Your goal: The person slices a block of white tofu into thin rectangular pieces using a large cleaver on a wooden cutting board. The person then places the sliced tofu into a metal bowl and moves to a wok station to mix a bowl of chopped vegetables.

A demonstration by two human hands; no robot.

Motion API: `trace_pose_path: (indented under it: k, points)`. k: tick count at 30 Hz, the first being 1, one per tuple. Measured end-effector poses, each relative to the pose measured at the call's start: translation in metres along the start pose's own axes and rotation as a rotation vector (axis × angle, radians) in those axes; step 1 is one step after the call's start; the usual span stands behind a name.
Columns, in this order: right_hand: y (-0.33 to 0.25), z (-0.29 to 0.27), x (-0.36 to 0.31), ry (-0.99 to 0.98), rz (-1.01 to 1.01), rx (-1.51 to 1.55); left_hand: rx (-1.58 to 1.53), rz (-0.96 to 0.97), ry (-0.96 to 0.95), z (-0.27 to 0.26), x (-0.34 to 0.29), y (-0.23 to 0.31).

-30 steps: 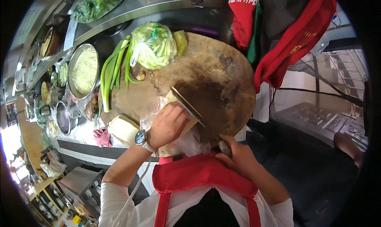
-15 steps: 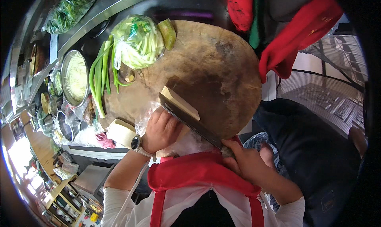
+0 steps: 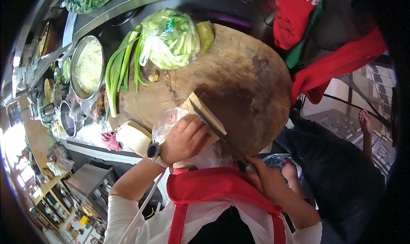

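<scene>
A pale yellowish block (image 3: 212,119), perhaps tofu, lies near the front edge of the round wooden chopping board (image 3: 252,73). My left hand (image 3: 185,139), with a watch at its wrist, rests on the block with fingers bent, partly hiding it. A clear plastic bag (image 3: 168,118) lies around and under this hand. My right hand (image 3: 262,173) is wrapped round the handle of a cleaver (image 3: 228,143). Its blade points away to the left, nearly edge-on, across the block and close to my left fingertips. How deep the edge sits cannot be seen.
A bag of cut pale-green vegetable (image 3: 171,41), green onions (image 3: 119,69) and a small brown piece (image 3: 153,76) sit at the board's left. A bowl of shreds (image 3: 88,68) and another pale block (image 3: 134,137) are farther left. Red cloth (image 3: 337,75) and another person's dark-clothed leg (image 3: 333,167) are right.
The whole view has shifted, moving the scene slightly right. The cleaver's blade has turned more edge-on, and more of the block shows beside its tip. Both hands keep their holds.
</scene>
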State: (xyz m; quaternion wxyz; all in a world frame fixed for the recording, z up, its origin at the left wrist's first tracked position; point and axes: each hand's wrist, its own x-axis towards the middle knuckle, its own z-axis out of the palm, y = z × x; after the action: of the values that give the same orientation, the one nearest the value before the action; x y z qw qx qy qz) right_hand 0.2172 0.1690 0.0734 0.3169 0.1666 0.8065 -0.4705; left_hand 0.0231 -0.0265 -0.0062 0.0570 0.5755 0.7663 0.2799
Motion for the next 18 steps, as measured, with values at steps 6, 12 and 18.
trace_pose_path:
  k: [6,12,18]
  points:
    - [0.0,0.0,-0.002,-0.024,0.068,-0.008,0.004,0.056,0.046,-0.003,0.003,-0.002]
    - [-0.007,-0.004,-0.004,-0.073,0.181,0.013,0.002,0.076,0.047,-0.004,0.004,-0.003]
    - [-0.003,0.0,-0.004,-0.045,0.136,0.013,-0.021,0.066,0.039,-0.004,0.003,-0.004]
